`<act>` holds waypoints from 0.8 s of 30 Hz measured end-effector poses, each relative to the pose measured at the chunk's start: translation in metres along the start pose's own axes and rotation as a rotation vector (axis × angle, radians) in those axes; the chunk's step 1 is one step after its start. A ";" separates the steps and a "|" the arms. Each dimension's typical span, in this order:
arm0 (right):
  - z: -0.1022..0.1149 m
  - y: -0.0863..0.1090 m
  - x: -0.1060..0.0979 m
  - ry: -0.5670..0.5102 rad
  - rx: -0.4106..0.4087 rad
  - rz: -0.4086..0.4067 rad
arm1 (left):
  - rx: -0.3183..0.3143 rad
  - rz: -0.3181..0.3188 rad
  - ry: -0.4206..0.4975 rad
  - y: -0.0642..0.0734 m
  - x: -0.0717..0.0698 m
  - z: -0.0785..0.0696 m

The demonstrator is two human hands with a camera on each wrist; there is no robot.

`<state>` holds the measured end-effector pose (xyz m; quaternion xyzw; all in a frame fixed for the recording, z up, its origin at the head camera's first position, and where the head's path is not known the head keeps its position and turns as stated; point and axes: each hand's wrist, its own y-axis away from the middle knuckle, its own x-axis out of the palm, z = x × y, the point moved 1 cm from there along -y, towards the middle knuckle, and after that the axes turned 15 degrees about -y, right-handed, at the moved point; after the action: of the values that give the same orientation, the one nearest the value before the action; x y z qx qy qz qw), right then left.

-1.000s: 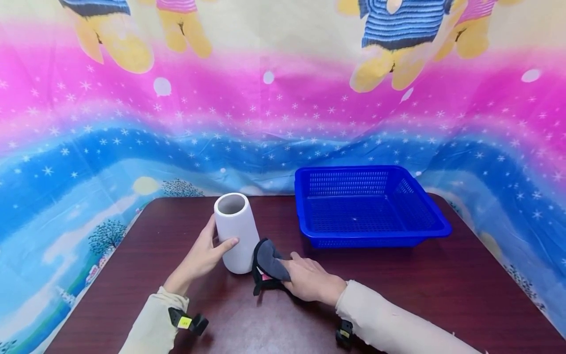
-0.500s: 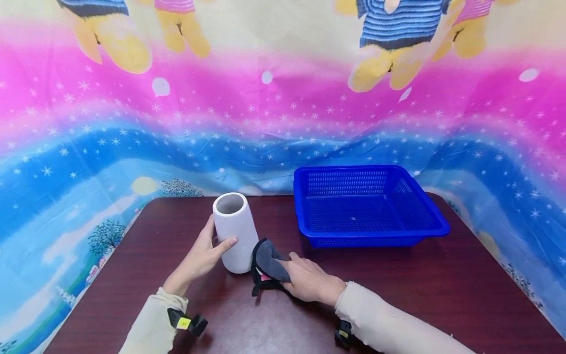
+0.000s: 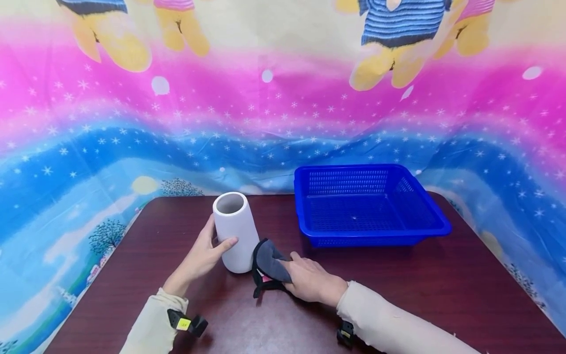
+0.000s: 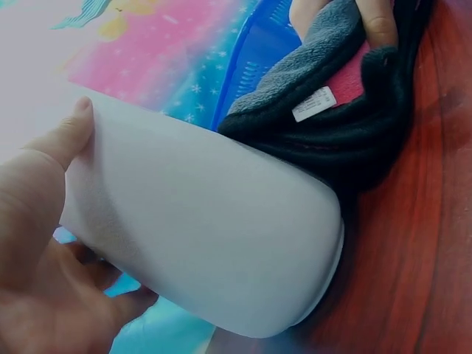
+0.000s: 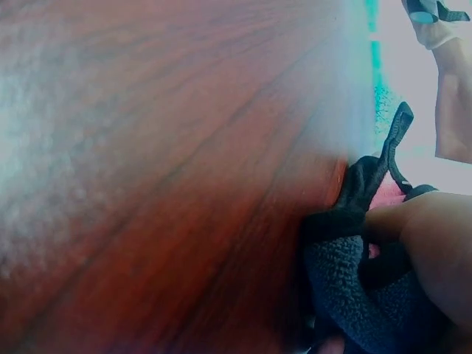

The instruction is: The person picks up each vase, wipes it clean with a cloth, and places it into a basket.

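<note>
A tapered white vase (image 3: 237,241) stands on the table with its round mouth facing up. My left hand (image 3: 201,255) holds it from the left, thumb across the front and the other fingers behind. In the left wrist view the vase (image 4: 199,221) fills the middle, its smooth side plain. My right hand (image 3: 309,279) grips a folded grey cloth (image 3: 270,259) with black edging, a pink inner side and a loop. That cloth touches the vase low on its right side. A white label shows on the cloth (image 4: 258,96) in the left wrist view.
A blue plastic basket (image 3: 371,216) with perforated walls stands at the back right of the dark red wooden table (image 3: 177,221). Behind the table hangs a colourful printed curtain (image 3: 283,108). Small black devices are strapped to both wrists.
</note>
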<state>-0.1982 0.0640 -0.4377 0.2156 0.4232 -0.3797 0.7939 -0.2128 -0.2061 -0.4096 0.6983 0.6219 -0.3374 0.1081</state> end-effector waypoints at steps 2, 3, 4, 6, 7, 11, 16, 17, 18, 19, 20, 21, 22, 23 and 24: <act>0.000 0.000 0.000 0.001 0.001 0.001 | -0.026 -0.003 -0.007 0.002 0.002 -0.001; 0.000 0.000 0.000 0.000 0.005 0.004 | -0.040 -0.010 -0.012 0.003 0.003 -0.001; 0.000 0.000 0.000 -0.001 0.006 0.004 | -0.053 -0.018 -0.013 0.004 0.004 -0.002; -0.001 0.000 0.000 -0.001 0.006 0.004 | -0.082 -0.050 -0.009 0.005 0.006 -0.006; -0.001 0.000 0.000 -0.001 0.004 0.003 | -0.100 -0.070 -0.009 0.005 0.007 -0.008; -0.002 0.000 0.000 -0.005 -0.001 0.006 | -0.165 -0.157 -0.036 0.005 0.010 -0.017; -0.002 0.000 -0.001 -0.008 -0.003 0.007 | -0.211 -0.212 -0.108 0.004 0.012 -0.024; -0.002 0.000 -0.001 -0.010 -0.003 0.007 | -0.215 -0.219 -0.115 0.004 0.012 -0.025; -0.002 0.000 -0.001 -0.012 -0.003 0.008 | -0.218 -0.222 -0.120 0.004 0.012 -0.025; -0.002 0.000 -0.001 -0.015 -0.002 0.010 | -0.223 -0.226 -0.126 0.004 0.012 -0.024; -0.002 0.000 -0.001 -0.017 -0.001 0.011 | -0.228 -0.226 -0.132 0.003 0.012 -0.024; -0.002 0.000 -0.001 -0.019 -0.001 0.013 | -0.231 -0.226 -0.137 0.003 0.011 -0.023; -0.002 0.000 -0.001 -0.020 -0.002 0.014 | -0.232 -0.224 -0.141 0.003 0.011 -0.023; -0.002 0.000 -0.001 -0.022 -0.003 0.015 | -0.230 -0.222 -0.142 0.003 0.010 -0.022; -0.002 0.001 -0.002 -0.021 -0.007 0.013 | -0.226 -0.217 -0.145 0.003 0.009 -0.022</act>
<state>-0.1991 0.0660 -0.4374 0.2116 0.4147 -0.3755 0.8014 -0.2024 -0.1870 -0.3994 0.5841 0.7184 -0.3245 0.1934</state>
